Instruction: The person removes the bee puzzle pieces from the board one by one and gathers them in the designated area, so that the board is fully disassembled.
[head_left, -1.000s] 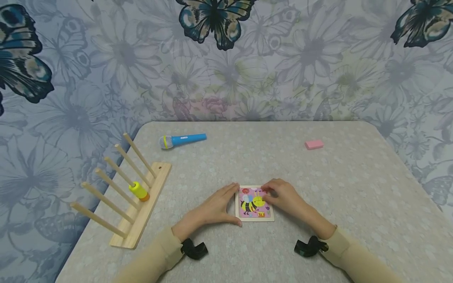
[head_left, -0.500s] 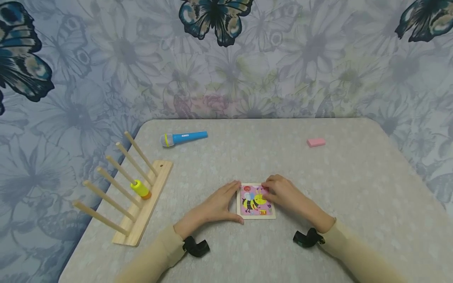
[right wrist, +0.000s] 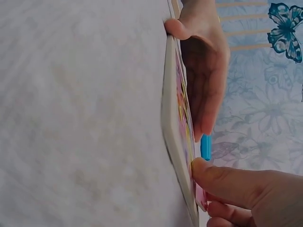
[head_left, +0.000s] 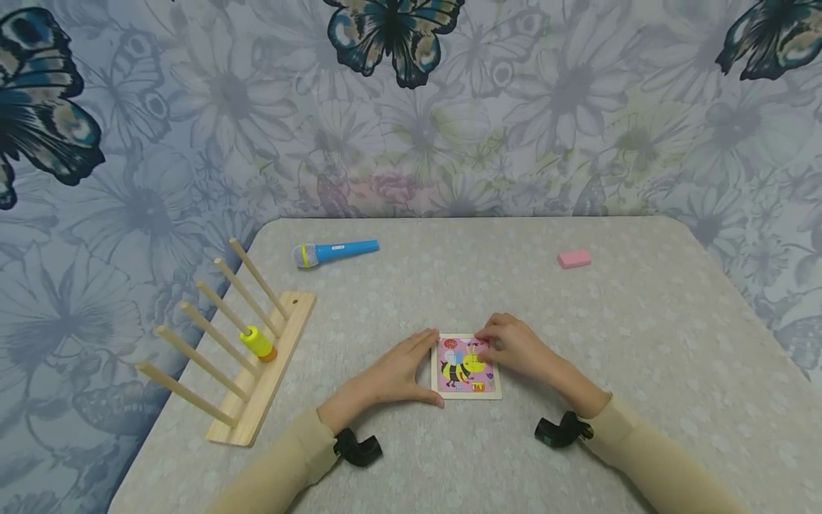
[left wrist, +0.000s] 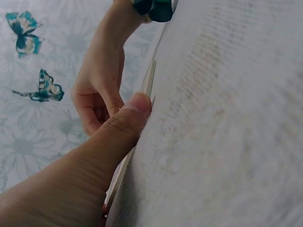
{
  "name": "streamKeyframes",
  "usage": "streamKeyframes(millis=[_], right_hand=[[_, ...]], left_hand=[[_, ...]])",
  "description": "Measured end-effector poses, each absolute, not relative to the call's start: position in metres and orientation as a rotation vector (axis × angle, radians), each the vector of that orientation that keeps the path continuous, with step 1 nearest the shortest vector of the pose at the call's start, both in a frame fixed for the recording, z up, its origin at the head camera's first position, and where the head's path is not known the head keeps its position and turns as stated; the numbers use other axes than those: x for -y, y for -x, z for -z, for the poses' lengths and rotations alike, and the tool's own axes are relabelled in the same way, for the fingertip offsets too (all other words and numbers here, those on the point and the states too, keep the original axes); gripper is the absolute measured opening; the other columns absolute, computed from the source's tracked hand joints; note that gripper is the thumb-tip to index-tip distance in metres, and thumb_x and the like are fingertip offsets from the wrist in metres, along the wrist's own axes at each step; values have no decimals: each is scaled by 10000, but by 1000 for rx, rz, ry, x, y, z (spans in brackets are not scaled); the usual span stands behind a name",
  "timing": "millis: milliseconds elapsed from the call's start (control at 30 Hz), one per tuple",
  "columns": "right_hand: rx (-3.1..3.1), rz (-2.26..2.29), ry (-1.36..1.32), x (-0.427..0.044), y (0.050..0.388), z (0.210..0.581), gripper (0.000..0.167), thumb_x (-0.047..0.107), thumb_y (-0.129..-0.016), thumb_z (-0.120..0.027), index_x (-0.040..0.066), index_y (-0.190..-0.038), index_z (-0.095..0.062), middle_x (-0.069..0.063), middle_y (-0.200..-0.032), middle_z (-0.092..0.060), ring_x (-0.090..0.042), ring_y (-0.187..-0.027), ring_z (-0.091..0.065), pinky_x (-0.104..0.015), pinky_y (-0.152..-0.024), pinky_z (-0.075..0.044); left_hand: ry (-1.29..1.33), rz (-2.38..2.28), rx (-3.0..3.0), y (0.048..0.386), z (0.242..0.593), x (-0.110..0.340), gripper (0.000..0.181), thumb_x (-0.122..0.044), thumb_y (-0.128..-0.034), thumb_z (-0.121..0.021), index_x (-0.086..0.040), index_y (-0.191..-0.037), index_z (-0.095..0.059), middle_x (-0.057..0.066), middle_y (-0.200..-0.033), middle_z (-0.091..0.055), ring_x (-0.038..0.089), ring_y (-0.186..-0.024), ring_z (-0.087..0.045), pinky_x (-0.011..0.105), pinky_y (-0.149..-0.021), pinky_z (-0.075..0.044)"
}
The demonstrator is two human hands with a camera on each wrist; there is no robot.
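Observation:
A small square puzzle board (head_left: 469,395) with a pale frame and a bee picture lies on the table. My left hand (head_left: 388,373) spans its left side, thumb at the near left corner and fingertips at the far left one, fingers nearly straight. Over the far right part, my right hand (head_left: 521,350) pinches a pink piece (right wrist: 200,197) between thumb and fingers; the piece looks tilted at the board in the right wrist view. In the left wrist view, my left thumb (left wrist: 120,124) rests against the frame's edge. My right fingers hide part of the picture.
At the left stands a wooden base (head_left: 272,375) with several upright pegs, one carrying yellow and orange rings (head_left: 259,343). A blue toy microphone (head_left: 340,250) lies at the back left, a pink block (head_left: 574,259) at the back right. A patterned wall is behind the table.
The head view has shifted slightly. My right hand's knuckles have moved a little toward the back over the board's corner; my left hand has kept its place at the board.

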State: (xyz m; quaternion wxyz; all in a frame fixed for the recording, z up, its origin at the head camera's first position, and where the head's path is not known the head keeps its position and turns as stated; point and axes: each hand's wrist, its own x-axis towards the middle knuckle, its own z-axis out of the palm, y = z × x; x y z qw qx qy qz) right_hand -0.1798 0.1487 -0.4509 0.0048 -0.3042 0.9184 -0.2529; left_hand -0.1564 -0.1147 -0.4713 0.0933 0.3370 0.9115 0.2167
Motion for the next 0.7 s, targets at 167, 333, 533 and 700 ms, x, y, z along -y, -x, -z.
streamKeyframes(millis=[167, 333, 533, 700], right_hand=[[-2871, 764, 967, -147, 177, 451, 326, 223, -795, -776, 45, -1054, -690, -11, -988, -573, -133, -852, -523, -313, -743, -492], [-2801, 755, 1020, -148, 182, 447, 328, 202, -791, -779, 44, -1061, -681, -1, -963, -583, -109, -808, -528, -267, -708, -490], [-2700, 775, 1071, -151, 187, 443, 332, 187, -779, -786, 32, -1060, -702, 11, -948, -571, -94, -791, -510, -240, -681, -474], [-2757, 773, 1082, -166, 191, 435, 367, 217, -784, -781, 19, -1083, -701, -2, -960, -593, -110, -813, -530, -270, -689, -481]], left_hand=[[-999, -650, -2703, 155, 471, 116, 1157, -679, -685, -690, -26, -1499, -192, 137, -1535, -213, 256, -1399, -195, 379, -1112, -214], [-1001, -652, -2706, 155, 470, 116, 1155, -671, -684, -697, -22, -1497, -196, 141, -1532, -218, 255, -1399, -194, 376, -1113, -211], [-998, -671, -2692, 155, 469, 114, 1149, -663, -688, -702, -28, -1499, -194, 140, -1534, -214, 259, -1400, -191, 387, -1113, -215], [-997, -658, -2698, 154, 468, 114, 1150, -649, -685, -715, -19, -1496, -197, 148, -1532, -214, 263, -1400, -190, 384, -1115, -207]])
